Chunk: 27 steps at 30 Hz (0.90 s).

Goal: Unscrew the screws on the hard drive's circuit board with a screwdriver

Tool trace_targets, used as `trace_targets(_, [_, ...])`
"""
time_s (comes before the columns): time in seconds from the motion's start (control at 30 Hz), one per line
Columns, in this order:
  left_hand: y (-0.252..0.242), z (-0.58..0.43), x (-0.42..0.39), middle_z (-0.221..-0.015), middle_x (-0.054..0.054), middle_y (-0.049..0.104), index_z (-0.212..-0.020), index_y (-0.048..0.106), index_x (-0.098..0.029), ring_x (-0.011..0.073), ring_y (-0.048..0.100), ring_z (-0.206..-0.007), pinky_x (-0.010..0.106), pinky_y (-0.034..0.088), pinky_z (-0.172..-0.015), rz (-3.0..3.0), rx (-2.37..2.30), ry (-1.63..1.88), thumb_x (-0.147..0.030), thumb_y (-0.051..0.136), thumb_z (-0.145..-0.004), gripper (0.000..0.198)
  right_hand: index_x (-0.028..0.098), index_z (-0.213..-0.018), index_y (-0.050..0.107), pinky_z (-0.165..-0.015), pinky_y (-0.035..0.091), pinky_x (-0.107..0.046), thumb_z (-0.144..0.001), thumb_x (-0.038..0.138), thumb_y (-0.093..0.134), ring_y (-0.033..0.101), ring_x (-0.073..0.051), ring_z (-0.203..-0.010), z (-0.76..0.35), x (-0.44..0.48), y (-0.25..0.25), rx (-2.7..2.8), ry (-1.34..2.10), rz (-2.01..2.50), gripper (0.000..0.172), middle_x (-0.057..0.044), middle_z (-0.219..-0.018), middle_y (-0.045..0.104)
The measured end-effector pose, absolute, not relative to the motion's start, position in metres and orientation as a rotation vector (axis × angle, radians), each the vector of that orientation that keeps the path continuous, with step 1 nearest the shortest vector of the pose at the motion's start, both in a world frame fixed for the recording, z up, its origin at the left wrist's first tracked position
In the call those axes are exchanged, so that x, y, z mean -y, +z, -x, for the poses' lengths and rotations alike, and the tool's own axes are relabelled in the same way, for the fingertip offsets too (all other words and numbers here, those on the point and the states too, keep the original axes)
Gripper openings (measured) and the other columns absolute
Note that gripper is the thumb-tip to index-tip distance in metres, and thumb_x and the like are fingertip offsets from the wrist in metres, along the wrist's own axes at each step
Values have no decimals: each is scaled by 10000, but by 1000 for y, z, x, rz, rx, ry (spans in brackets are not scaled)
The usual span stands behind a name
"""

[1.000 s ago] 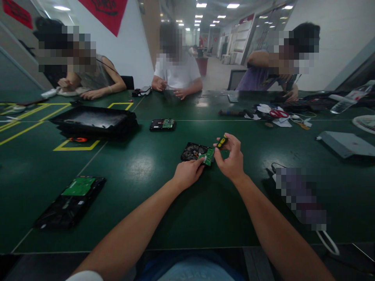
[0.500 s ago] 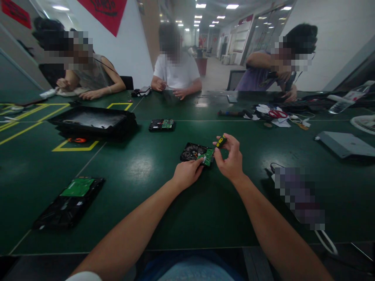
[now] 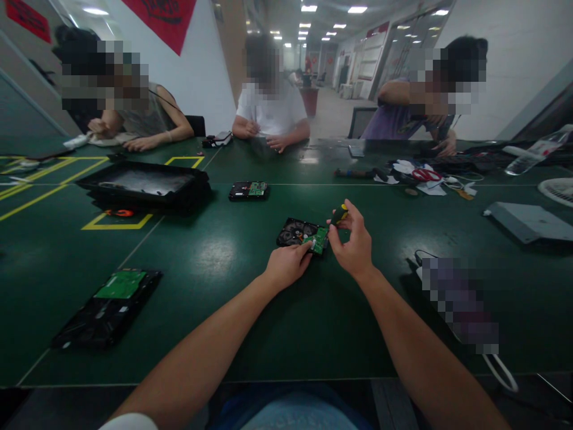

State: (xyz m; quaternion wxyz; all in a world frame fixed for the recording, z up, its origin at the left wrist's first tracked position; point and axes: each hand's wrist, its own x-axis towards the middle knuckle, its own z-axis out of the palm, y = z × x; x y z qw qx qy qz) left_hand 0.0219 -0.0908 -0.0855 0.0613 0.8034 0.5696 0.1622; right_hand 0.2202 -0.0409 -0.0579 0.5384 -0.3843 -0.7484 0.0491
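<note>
A black hard drive (image 3: 293, 230) with a green circuit board (image 3: 319, 240) at its right end lies on the table in front of me. My left hand (image 3: 286, 267) is closed at its near edge, with a finger pressed on the board. In my right hand (image 3: 356, 248), thumb and fingers pinch the black and yellow handle of a screwdriver (image 3: 339, 214). The handle leans over the drive's right end; its shaft and tip cannot be made out.
Another hard drive (image 3: 249, 190) lies farther back, and a larger one (image 3: 107, 310) is at left. Stacked black trays (image 3: 143, 185) stand behind it. At right are a pouch (image 3: 461, 304), a grey box (image 3: 528, 222) and scissors (image 3: 426, 174). Several people sit across the table (image 3: 215, 334).
The screwdriver handle has turned in my right fingers, showing a darker side. My left hand and the drive stay together; the whole view has shifted very slightly.
</note>
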Motion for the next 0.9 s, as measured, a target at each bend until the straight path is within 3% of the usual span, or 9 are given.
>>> trace_targets(0.47, [-86, -21, 90, -1193, 70, 751, -1451, 550, -261, 243, 726, -1048, 363, 570, -908, -2428, -1729, 475, -400, 443, -1029, 457, 310, -1528, 378, -777, 650, -453, -922, 318, 660, 661, -237, -909, -221, 38, -58, 1772, 16, 909, 668, -101, -1243, 620])
trace_targets(0.63, [-87, -20, 90, -1195, 74, 750, -1454, 549, -251, 242, 727, -1044, 363, 572, -908, -2436, -1716, 480, -398, 450, -1026, 463, 322, -1544, 359, -850, 637, -481, -954, 285, 594, 665, -244, -956, -222, 38, -56, 1802, 52, 901, 636, -109, -1306, 599])
trace_targets(0.8, [-86, -21, 91, -1196, 77, 751, -1448, 556, -246, 238, 727, -1044, 354, 570, -908, -2424, -1724, 478, -405, 448, -1029, 461, 319, -1536, 370, -775, 648, -471, -931, 314, 644, 660, -239, -885, -222, 38, -57, 1762, 20, 914, 665, -107, -1236, 604])
trace_targets(0.9, [-85, -21, 91, -1202, 75, 749, -1460, 545, -255, 235, 726, -1046, 350, 570, -905, -2418, -1729, 460, -401, 457, -1027, 465, 309, -1535, 368, -806, 648, -479, -935, 311, 635, 672, -244, -908, -221, 39, -57, 1770, 45, 908, 657, -115, -1267, 603])
